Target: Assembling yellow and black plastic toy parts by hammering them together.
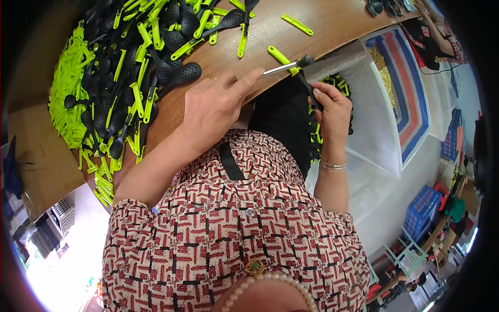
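Observation:
My left hand is closed round a small hammer; most of its grip is hidden in the fist. The hammer's metal shaft points right, and its dark head overlaps the utensil near the table edge. My right hand pinches the black part of a kitchen utensil. Its bright green handle rests over the table's edge, pointing away to the left. The utensil's far end is hidden by my fingers, so its kind does not show.
Black spoons and slotted ladles with green handles are heaped on the wooden table. Loose green handles pile up at the far left, and a single handle lies further back. A white sack with utensils inside stands right.

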A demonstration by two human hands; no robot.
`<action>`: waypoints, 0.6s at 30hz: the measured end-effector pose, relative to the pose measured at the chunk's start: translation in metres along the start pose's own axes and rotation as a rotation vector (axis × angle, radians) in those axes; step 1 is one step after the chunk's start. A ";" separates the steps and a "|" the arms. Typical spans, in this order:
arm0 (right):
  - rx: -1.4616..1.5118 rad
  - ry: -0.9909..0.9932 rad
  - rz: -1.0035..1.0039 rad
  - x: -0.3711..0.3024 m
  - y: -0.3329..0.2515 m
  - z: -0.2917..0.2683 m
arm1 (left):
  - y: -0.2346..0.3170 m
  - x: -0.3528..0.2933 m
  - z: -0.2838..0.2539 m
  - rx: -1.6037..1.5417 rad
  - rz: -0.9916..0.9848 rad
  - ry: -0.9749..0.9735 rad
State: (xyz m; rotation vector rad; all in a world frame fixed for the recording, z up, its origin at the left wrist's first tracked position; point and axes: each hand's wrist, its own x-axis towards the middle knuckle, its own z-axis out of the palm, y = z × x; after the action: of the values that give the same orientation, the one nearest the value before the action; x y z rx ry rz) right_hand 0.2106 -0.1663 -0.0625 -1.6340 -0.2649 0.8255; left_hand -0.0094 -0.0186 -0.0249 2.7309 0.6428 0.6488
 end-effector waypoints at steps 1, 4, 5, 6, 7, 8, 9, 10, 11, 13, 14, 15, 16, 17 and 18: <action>0.009 0.014 -0.029 0.001 -0.001 0.003 | 0.000 0.002 0.000 -0.037 -0.016 0.049; 0.003 0.027 -0.049 0.001 -0.001 0.003 | -0.004 0.007 0.000 -0.088 0.012 0.143; -0.009 0.017 -0.043 0.000 -0.001 0.003 | -0.003 0.006 0.000 -0.087 0.011 0.142; -0.008 0.015 -0.044 0.001 -0.002 0.003 | -0.002 0.005 -0.001 -0.015 0.008 0.069; -0.011 0.007 -0.037 0.002 -0.005 0.004 | -0.002 0.006 -0.001 0.058 0.006 -0.002; -0.014 -0.001 -0.030 0.001 -0.005 0.004 | -0.002 0.004 -0.001 0.062 0.006 0.001; -0.011 -0.006 -0.036 0.001 -0.006 0.004 | -0.002 0.003 -0.002 0.033 -0.023 -0.043; 0.011 -0.048 -0.016 0.001 -0.006 0.003 | -0.003 0.003 -0.004 0.008 -0.053 -0.084; 0.035 -0.088 -0.001 0.001 -0.006 0.000 | -0.001 0.002 -0.008 -0.110 -0.081 -0.063; -0.003 -0.083 0.000 0.005 0.004 -0.020 | -0.004 -0.007 -0.014 -0.251 -0.132 0.010; -0.032 -0.081 -0.030 0.009 0.011 -0.042 | -0.004 -0.010 -0.023 -0.232 -0.135 0.019; -0.044 -0.030 -0.014 0.012 0.016 -0.063 | -0.007 -0.016 -0.029 -0.186 -0.170 -0.011; -0.088 0.021 -0.096 0.013 0.020 -0.080 | -0.013 -0.024 -0.030 -0.137 -0.156 0.042; -0.332 0.040 -0.225 0.020 0.029 -0.109 | -0.016 -0.032 -0.034 -0.063 -0.157 0.068; -0.485 0.112 -0.346 0.030 0.043 -0.133 | -0.019 -0.040 -0.039 0.003 -0.153 0.089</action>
State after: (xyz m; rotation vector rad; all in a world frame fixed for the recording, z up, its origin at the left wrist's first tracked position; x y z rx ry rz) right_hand 0.3058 -0.2608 -0.1105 -1.9995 -0.6885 0.4196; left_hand -0.0663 -0.0156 -0.0121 2.6344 0.8640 0.7359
